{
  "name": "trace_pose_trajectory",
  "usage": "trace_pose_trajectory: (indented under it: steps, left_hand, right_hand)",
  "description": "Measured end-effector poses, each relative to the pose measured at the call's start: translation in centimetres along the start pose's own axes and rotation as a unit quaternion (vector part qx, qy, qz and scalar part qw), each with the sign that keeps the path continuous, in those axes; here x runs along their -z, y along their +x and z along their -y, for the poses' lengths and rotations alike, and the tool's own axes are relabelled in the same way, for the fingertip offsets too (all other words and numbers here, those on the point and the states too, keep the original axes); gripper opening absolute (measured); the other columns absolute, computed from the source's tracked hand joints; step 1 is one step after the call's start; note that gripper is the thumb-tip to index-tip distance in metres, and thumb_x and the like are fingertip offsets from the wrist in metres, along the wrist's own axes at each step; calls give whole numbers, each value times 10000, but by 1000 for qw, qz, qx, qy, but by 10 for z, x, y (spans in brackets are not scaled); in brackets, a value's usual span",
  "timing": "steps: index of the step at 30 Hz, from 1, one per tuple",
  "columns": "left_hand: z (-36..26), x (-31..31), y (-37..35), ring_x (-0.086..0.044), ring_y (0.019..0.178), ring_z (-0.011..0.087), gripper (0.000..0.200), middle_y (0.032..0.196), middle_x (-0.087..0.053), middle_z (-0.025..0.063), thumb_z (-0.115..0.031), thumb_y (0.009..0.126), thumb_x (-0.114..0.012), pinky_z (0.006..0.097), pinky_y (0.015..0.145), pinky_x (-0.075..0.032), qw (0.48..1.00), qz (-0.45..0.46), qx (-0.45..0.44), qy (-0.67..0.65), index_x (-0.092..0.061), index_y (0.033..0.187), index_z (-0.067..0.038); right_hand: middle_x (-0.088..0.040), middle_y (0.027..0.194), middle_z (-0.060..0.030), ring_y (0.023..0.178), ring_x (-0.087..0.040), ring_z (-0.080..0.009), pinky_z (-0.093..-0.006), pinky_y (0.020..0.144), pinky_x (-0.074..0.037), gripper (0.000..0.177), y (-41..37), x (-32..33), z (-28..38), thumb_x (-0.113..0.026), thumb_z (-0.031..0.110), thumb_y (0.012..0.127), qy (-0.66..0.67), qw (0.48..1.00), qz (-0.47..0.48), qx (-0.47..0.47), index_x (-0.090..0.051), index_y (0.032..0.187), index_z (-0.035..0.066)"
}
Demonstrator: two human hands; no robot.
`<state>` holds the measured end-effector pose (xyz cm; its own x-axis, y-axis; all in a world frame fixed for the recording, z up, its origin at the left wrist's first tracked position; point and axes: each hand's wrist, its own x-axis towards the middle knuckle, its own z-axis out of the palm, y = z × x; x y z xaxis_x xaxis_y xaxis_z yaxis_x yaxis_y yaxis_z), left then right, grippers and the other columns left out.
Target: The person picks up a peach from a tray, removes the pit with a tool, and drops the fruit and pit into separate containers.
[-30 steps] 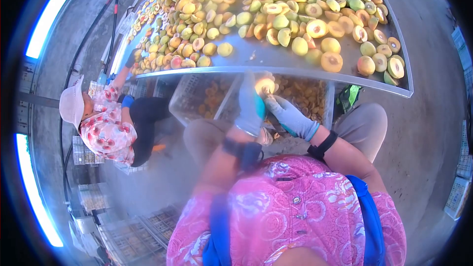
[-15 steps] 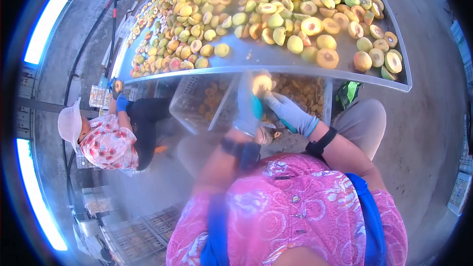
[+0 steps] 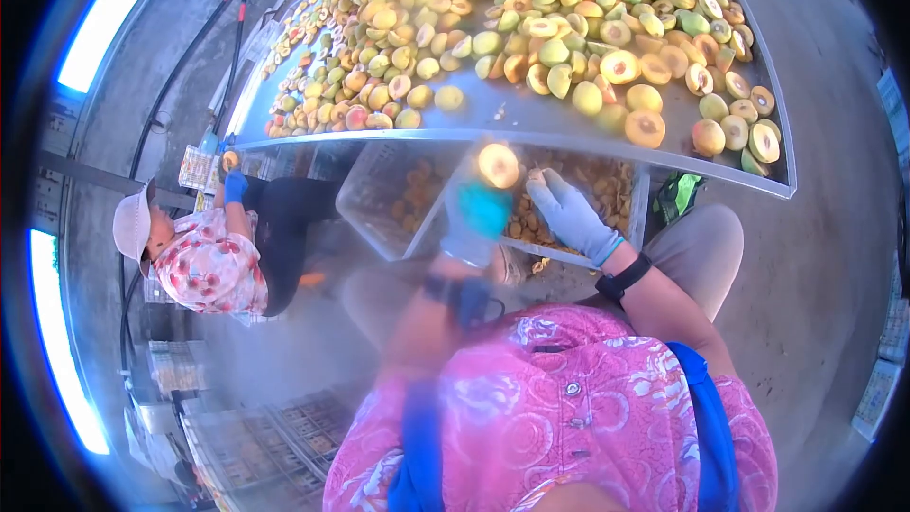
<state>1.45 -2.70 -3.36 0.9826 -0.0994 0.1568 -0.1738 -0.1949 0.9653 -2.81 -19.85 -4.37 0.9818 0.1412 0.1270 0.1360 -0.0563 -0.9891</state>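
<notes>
My left hand [image 3: 477,209], in a pale glove with a teal patch, holds a halved yellow fruit [image 3: 499,166], its cut face showing. To the right, my right hand [image 3: 571,215], also gloved, has its fingertips pressed together near the fruit but apart from it. What those fingertips hold, if anything, is too small to make out. Both hands are just below the front edge of a metal table [image 3: 474,136] heaped with whole and halved fruit [image 3: 569,28]. Under them is a crate of fruit pieces [image 3: 611,194].
A second plastic bin [image 3: 365,204] with fruit pieces stands under the table to the left. At the far left a co-worker [image 3: 213,256] in a light hat and blue glove holds a fruit. Stacked crates [image 3: 175,365] are at the lower left. A green bag [image 3: 678,194] lies right of the crate.
My hands have moved apart; the right one has come away from the fruit, to the right and slightly down. The fruit's cut face now shows more fully. The view has shifted slightly.
</notes>
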Motion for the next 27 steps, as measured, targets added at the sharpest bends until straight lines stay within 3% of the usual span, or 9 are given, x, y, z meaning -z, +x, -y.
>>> trace_pose_trajectory:
  steps: [2, 4, 6, 8, 10, 11, 18, 20, 27]
  left_hand:
    - [8, -5, -4, -543, 1141, 278, 481, 1284, -531, 143, -389, 990, -453, 408, 971, -466, 999, -5, -9, -38, -431, 1359, -81]
    - [10, -12, -9, -546, 1134, 274, 498, 1276, -536, 140, -415, 984, -455, 399, 963, -469, 993, 2, 8, -116, -433, 1355, -85]
    - [0, -15, -8, -549, 1127, 269, 514, 1268, -541, 136, -440, 977, -457, 391, 956, -473, 981, 11, 17, -192, -435, 1352, -88]
    - [-11, -17, -12, -549, 1075, 220, 498, 1235, -533, 124, -397, 1003, -437, 329, 930, -467, 869, 9, 142, -474, -434, 1324, -16]
    - [-8, -17, -12, -550, 1064, 215, 549, 1220, -541, 122, -459, 998, -390, 329, 933, -462, 879, 8, 148, -453, -438, 1323, -20]
    - [-7, -18, -13, -550, 1053, 210, 606, 1205, -549, 120, -522, 993, -342, 329, 937, -457, 888, 8, 156, -432, -442, 1322, -23]
    - [-24, -28, -18, -562, 998, 196, 599, 1113, -593, 120, -534, 985, -363, 318, 894, -466, 932, -8, 144, -332, -488, 1269, -21]
    - [-26, -24, -19, -571, 960, 190, 594, 1062, -610, 107, -537, 986, -359, 299, 857, -474, 960, 8, 134, -247, -513, 1233, -19]
    - [-9, -5, -16, -589, 869, 159, 553, 967, -614, 66, -512, 991, -382, 281, 772, -493, 953, 58, 189, -229, -561, 1145, -11]
  right_hand:
    - [-582, 820, -138, 753, -551, -226, -346, 720, -450, 311, -4, 1, 7, -457, 305, 993, 10, 1000, 13, 1, -535, 1047, 8]
    - [-594, 814, -208, 753, -596, -335, -393, 691, -449, 317, -5, 4, 10, -460, 312, 989, -152, 978, 32, 141, -534, 1023, 6]
    - [-595, 828, -230, 779, -593, -372, -412, 683, -445, 317, -5, 7, 17, -464, 315, 986, -169, 972, 45, 155, -534, 1007, 7]
    - [-595, 843, -251, 804, -590, -408, -430, 675, -440, 317, -6, 8, 20, -468, 319, 983, -185, 967, 59, 164, -534, 991, 8]
    - [-594, 836, -249, 809, -592, -412, -441, 665, -434, 315, -5, 6, 24, -471, 318, 981, -91, 991, 69, 64, -533, 967, 10]
    - [-594, 836, -249, 809, -592, -412, -441, 665, -434, 315, -6, 7, 28, -471, 318, 981, -90, 992, 67, 62, -533, 967, 10]
    - [-602, 839, -246, 778, -590, -407, -438, 673, -440, 358, -9, 7, 31, -454, 336, 989, -75, 992, 89, 49, -533, 1001, -13]
    - [-603, 849, -249, 779, -590, -406, -438, 682, -443, 371, -9, 6, 31, -450, 343, 990, -64, 993, 92, 33, -533, 1010, -18]
    - [-615, 890, -259, 843, -598, -432, -446, 738, -463, 378, -12, -3, 13, -409, 344, 1001, -97, 989, 112, -13, -522, 1087, -6]
